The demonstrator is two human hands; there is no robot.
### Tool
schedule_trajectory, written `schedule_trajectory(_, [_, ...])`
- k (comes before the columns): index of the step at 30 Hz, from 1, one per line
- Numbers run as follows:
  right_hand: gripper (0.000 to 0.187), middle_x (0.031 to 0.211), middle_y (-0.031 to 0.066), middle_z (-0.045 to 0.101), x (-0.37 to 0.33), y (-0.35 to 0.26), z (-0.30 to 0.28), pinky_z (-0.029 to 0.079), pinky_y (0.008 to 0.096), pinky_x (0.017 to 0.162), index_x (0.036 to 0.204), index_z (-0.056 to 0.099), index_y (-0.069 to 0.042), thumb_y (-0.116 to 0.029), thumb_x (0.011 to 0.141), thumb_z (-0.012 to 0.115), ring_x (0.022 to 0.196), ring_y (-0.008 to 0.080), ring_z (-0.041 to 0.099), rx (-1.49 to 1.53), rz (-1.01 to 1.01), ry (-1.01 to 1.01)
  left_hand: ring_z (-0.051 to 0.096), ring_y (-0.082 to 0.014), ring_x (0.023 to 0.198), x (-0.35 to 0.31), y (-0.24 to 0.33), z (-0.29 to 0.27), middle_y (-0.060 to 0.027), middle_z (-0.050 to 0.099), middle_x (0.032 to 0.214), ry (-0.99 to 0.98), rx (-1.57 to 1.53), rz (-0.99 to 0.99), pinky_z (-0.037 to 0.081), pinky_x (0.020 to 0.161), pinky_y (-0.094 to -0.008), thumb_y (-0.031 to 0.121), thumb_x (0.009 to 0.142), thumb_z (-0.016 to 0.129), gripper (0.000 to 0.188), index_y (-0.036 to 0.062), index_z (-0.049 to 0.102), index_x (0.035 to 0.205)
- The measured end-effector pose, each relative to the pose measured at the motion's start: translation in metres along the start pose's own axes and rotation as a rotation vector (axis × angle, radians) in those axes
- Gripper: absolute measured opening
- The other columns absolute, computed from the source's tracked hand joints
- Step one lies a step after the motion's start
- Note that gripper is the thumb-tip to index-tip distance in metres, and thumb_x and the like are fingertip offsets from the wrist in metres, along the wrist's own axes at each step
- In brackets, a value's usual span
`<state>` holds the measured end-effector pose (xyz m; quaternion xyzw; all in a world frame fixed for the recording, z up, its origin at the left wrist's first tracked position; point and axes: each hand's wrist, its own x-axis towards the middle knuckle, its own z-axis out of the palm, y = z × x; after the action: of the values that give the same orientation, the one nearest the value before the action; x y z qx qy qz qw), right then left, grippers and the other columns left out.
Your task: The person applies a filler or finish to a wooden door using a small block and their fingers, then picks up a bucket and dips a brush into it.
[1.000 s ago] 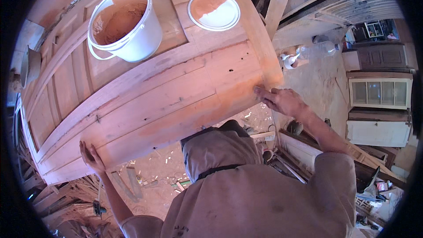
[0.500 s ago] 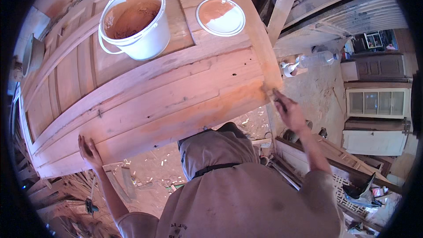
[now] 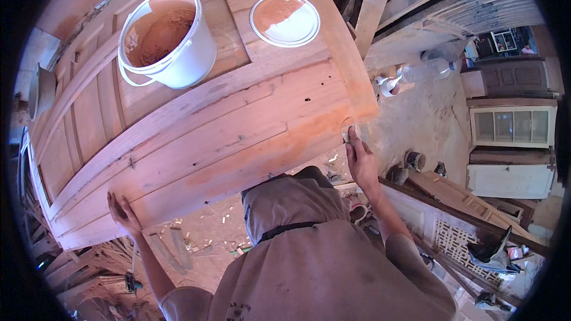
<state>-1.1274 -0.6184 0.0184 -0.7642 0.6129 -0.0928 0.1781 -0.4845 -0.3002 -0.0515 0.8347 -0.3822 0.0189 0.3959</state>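
A large wooden door [image 3: 238, 125] lies flat in front of me, its near boards smeared with orange-brown filler [image 3: 315, 125] toward the right. My right hand [image 3: 363, 163] is closed around a small putty knife [image 3: 346, 133], mostly hidden by the fingers. The blade meets the near right corner of the boards. At the left, my left hand [image 3: 124, 214] rests on the near edge with its fingers stretched out and nothing in them. A white bucket [image 3: 193, 62] of brown filler stands on the door, beside its round lid [image 3: 300, 31], half coated with the same filler.
Wood scraps [image 3: 169, 249] and pale shavings lie on the floor below the door. To the right are a clear plastic bottle [image 3: 425, 70], a tin can [image 3: 414, 160], a carved wooden panel [image 3: 461, 244] and leaning cabinet doors [image 3: 511, 126]. A wooden post [image 3: 376, 9] rises beyond the far right edge.
My right hand with the putty knife has moved left and slightly down, from past the right end onto the near corner. My left hand stays in place. The view has shifted slightly.
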Motion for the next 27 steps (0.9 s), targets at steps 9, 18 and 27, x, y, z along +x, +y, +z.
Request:
schedule_trajectory(9, [0.044,0.103,0.0217,0.070,0.014,-0.014,-0.087,0.055,0.0510,0.080,0.140,0.055,-0.013,-0.017,0.096,0.061,0.088,0.0415,0.068,0.132,-0.115,-0.061,0.047,-0.0335,0.136,0.002,0.016,-0.002,-0.0231,0.048,0.147,-0.009,0.103,-0.032,0.039,0.112,-0.0440,0.027,0.102,0.057,0.048,-0.0074,0.053,0.135])
schedule_trajectory(18, [0.052,0.097,0.0115,0.066,0.086,-0.032,-0.113,0.058,0.0492,0.072,0.146,0.045,-0.033,-0.034,0.096,0.059,0.077,0.0360,0.070,-0.531,-0.525,-0.656,0.043,-0.0340,0.138,0.003,0.015,0.001,-0.0238,0.045,0.149,-0.031,0.018,0.000,0.041,0.111,-0.0435,0.026,0.104,0.055,0.047,-0.0060,0.051,0.138])
schedule_trajectory(27, [0.052,0.100,0.0100,0.067,0.111,-0.019,-0.109,0.058,0.0497,0.078,0.146,0.046,-0.038,-0.035,0.095,0.060,0.084,0.0345,0.070,-0.607,-0.562,-0.704,0.042,-0.0332,0.138,-0.002,0.009,-0.005,-0.0235,0.044,0.149,-0.031,0.006,-0.031,0.043,0.110,-0.0432,0.025,0.105,0.053,0.046,-0.0061,0.050,0.139])
